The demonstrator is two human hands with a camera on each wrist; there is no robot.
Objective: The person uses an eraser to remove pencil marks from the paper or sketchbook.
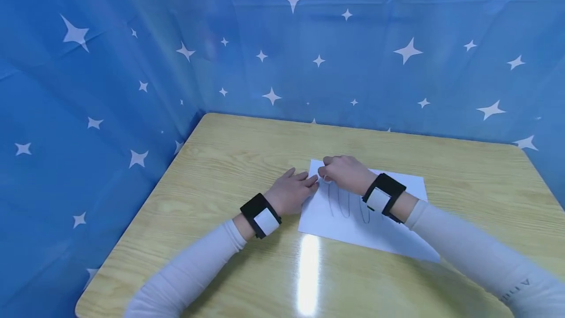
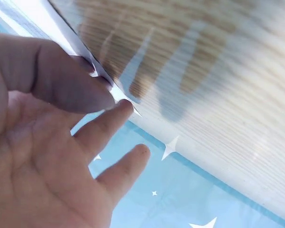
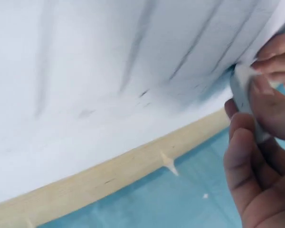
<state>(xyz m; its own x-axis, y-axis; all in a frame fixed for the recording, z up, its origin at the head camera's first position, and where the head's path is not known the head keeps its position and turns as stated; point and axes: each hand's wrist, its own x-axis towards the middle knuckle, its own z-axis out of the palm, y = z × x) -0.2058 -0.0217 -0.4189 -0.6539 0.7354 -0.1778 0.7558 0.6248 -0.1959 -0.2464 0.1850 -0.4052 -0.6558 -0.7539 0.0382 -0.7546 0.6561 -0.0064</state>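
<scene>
Blue star-print fabric (image 1: 238, 70) fills the top and left of the head view, behind a wood-grain table (image 1: 185, 210). Paper's (image 1: 320, 220) right of centre, with dark wavy lines (image 1: 346, 217) partly covered by the right hand (image 1: 346, 173) and wrist. That hand is curled, thumb and fingers pinching a white eraser (image 3: 243, 92) at the sheet's upper left; only a sliver shows from above, but the right wrist view has it at right, partly hidden by fingers. Left hand (image 1: 289, 194) has its fingers spread loose at the paper's left edge, gripping nothing I can see. Both white sleeves (image 1: 190, 269) get cut off by the frame, and the right one's lettering is hard to read.
</scene>
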